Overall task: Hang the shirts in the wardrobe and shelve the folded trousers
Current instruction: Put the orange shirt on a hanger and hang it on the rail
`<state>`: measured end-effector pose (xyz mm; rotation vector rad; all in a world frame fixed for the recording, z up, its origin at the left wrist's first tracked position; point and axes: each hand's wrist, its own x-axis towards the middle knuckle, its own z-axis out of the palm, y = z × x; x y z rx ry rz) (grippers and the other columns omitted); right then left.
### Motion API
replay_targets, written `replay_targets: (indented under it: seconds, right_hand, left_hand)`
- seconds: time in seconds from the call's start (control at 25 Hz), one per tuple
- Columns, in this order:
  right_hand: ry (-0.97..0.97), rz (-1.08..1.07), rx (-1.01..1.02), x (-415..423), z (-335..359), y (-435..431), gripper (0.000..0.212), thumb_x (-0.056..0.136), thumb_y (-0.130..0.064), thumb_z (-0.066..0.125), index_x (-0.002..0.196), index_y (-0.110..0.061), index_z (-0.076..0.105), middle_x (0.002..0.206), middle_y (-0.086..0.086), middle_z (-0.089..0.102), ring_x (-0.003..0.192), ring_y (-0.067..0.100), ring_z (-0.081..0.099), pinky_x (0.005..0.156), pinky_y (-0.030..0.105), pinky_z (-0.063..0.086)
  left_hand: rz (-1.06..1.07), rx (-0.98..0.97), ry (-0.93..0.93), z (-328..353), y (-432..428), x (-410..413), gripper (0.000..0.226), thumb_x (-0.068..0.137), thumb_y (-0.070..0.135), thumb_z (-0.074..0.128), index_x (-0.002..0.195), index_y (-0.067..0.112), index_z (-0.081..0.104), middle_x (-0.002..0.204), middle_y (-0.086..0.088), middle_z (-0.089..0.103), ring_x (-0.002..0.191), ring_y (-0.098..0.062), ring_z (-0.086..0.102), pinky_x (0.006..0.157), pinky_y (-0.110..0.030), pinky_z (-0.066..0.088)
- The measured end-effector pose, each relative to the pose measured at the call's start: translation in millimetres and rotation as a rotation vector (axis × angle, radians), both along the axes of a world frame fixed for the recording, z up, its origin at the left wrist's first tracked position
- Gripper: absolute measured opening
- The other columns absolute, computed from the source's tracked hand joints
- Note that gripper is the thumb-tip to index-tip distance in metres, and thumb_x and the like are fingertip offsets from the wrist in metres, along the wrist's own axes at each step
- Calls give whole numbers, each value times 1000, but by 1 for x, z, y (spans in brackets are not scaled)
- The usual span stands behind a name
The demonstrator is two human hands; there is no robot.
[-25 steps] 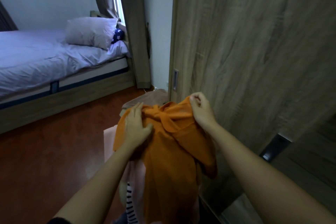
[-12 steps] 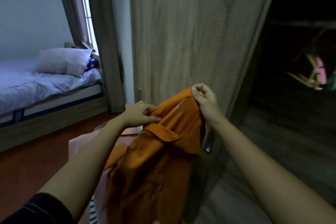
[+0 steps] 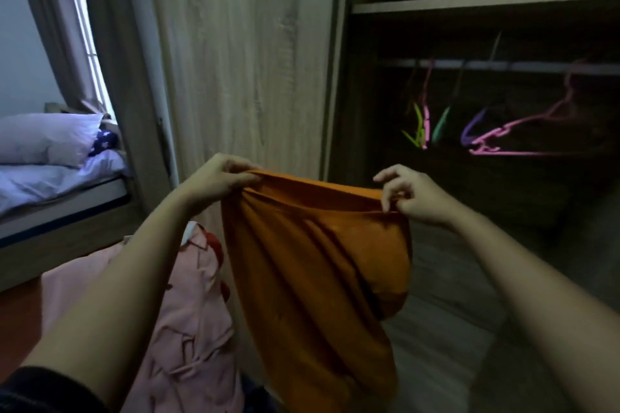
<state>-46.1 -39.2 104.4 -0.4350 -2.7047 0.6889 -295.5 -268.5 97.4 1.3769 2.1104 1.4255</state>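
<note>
Both hands have moved apart, so the top edge of the orange shirt [image 3: 312, 261] is now pulled wide between them. The left hand [image 3: 218, 178] pinches one end of that edge with curled fingers. The right hand [image 3: 412, 194] pinches the other end with thumb and fingers. The shirt hangs down from the two grips. Behind the left hand is the wardrobe door [image 3: 241, 60]. Up past the right hand, bright hangers [image 3: 503, 134] hang on a rail [image 3: 523, 66] inside the dark open wardrobe [image 3: 469, 5]. Under the left arm lies a pink cloth [image 3: 194, 312]. Far out to the left of the left hand is a bed [image 3: 50, 184] with a pillow [image 3: 47, 137].
</note>
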Motion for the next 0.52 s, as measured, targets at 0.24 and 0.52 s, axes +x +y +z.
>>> replay_targets:
  seconds: [0.24,0.52]
  right_hand:
    - [-41,-417,191,46,-18,18,36,85,-6,61,118,-21,63,125,4,60,109,16,59,89,29,49]
    - [-134,-514,42,51,-7,27,31,86,-3,55,105,-23,70,130,3,55,107,20,58,87,33,53]
  left_hand:
    - [331,43,217,-12,56,46,15,91,18,57,95,17,71,79,-3,67,71,-14,61,73,-30,52]
    - [317,138,347,-10,105,52,10,94,15,53,97,14,62,82,2,61,70,-4,59,56,-11,42]
